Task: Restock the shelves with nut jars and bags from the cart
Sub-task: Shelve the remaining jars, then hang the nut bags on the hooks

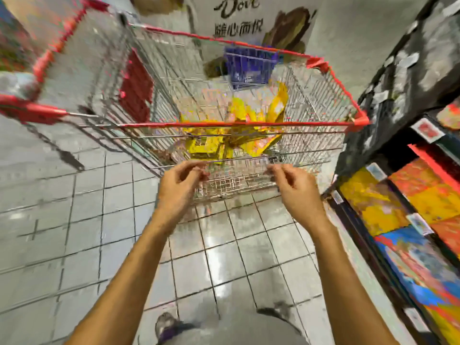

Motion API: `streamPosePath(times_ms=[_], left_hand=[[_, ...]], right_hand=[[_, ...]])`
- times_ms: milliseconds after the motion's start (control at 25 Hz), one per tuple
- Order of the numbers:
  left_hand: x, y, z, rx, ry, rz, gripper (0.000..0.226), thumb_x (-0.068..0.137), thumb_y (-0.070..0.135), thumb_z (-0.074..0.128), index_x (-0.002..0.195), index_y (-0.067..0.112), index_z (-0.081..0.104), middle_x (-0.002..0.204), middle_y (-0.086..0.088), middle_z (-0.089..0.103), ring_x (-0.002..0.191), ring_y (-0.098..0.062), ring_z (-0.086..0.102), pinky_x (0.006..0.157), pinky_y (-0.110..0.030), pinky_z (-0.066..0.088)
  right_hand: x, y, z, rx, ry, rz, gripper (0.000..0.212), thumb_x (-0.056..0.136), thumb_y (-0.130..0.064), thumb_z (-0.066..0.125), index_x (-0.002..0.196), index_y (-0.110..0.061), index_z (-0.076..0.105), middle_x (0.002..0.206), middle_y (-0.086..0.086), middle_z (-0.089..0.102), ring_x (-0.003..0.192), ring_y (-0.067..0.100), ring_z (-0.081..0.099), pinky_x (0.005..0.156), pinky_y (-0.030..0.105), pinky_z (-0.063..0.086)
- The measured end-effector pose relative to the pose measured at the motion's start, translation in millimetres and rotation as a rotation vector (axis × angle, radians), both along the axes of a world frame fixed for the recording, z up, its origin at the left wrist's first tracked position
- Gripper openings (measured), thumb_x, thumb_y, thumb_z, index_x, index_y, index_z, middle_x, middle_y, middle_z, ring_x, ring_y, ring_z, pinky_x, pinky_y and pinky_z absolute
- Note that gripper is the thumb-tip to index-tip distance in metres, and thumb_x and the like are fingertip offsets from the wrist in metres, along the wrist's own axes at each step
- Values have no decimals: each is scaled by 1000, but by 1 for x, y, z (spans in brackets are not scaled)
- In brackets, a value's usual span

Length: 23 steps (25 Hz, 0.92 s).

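Standing over the cart (236,124), I hold my 2 hands out in front of its near wire wall, side by side but apart. My left hand (179,188) is low against the wall, and its fingers (196,170) are loosely curled with the thumb close to the forefinger. I can make out nothing between them. My right hand (296,190) mirrors it. Its fingers (276,170) are bent in the same slack way and grip nothing that I can see. The picture is smeared, so I cannot tell whether any fingertip touches the wire.

The yellow bags (206,143) lie in a loose heap on the bottom of the cart, beyond my hands. 1 bag (276,105) stands tilted above the rest. I cannot make out any jars. A blue wire basket (249,68) hangs at the far end of the cart, and a red flap (137,88) sits against its left side.

The shelves (388,150) run along my right, just beside the cart, packed with orange, yellow and blue packs (423,195), with price tags (420,224) on the edges. A chocolate poster (239,18) fills the wall past the cart. Under me is a glossy tiled floor (74,220), with my left shoe (165,324) at the bottom edge.
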State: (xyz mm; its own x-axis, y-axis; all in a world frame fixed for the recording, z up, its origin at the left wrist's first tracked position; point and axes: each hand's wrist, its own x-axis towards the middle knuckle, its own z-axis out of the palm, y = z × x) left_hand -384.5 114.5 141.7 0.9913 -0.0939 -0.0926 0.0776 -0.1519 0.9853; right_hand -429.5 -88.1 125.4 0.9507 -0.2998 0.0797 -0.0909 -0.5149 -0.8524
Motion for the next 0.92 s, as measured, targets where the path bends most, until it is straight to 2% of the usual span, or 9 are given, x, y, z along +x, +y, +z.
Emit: streamPosePath(times_ms=[80,280,400,520,600,680,760,840,920], left_hand=[[16,70,2,35,-37,10,20,94,0,47,102,6,64,81,1,66,65,8,62,64,-5,45],[94,253,38,132,-210,-46,18,87,18,53,86,32,64,72,20,70,74,6,64,64,-7,46],[165,315,61,243,-343,-70,23,87,20,49,87,36,65,88,11,70,85,-3,64,78,-13,48],[269,346,70,474,-550,-62,28,92,3,46,106,14,68,106,-13,66,96,-20,62,88,-25,48],[338,353,68,724,-670,-118,35,88,-4,47,116,7,65,115,-19,63,108,-30,59,95,-32,42],[387,352,64,939,-729,-291,49,85,-10,45,127,11,58,134,-15,54,124,-29,49,103,-31,33],[420,349,56,1055,-782,-518,60,81,-12,47,136,14,50,148,-8,40,135,-25,39,106,-30,28],[449,343,48,1117,-913,-716,57,81,-6,53,136,12,49,147,-8,40,134,-26,38,106,-35,32],[470,333,43,1157,-1083,-885,40,84,8,57,123,6,57,132,-13,54,124,-28,46,100,-40,35]], right_hand=[[28,57,10,0,-31,28,30,97,-23,46,92,-5,68,89,16,71,87,31,65,79,41,50],[133,238,53,-18,-102,121,32,98,-22,45,95,0,68,93,21,70,88,31,62,80,39,47],[195,315,80,-22,-96,129,30,97,-25,44,95,-8,69,85,11,68,80,18,58,65,26,37],[270,378,98,-90,-7,213,36,96,-24,44,63,-14,53,69,10,49,66,16,44,61,29,29],[315,406,96,-154,94,250,40,96,-29,44,58,-17,41,66,7,46,61,17,41,64,33,31],[351,423,91,-151,183,281,36,96,-34,43,64,-19,42,65,1,48,61,16,44,61,30,33],[369,434,87,-266,248,313,22,95,-32,47,81,-16,53,79,5,59,77,24,53,69,28,40],[379,444,88,-488,381,307,38,92,-33,54,117,-5,50,115,16,61,104,31,56,84,29,44],[381,448,90,-590,500,246,47,91,-27,56,127,-2,40,125,19,55,112,33,54,77,26,38]])
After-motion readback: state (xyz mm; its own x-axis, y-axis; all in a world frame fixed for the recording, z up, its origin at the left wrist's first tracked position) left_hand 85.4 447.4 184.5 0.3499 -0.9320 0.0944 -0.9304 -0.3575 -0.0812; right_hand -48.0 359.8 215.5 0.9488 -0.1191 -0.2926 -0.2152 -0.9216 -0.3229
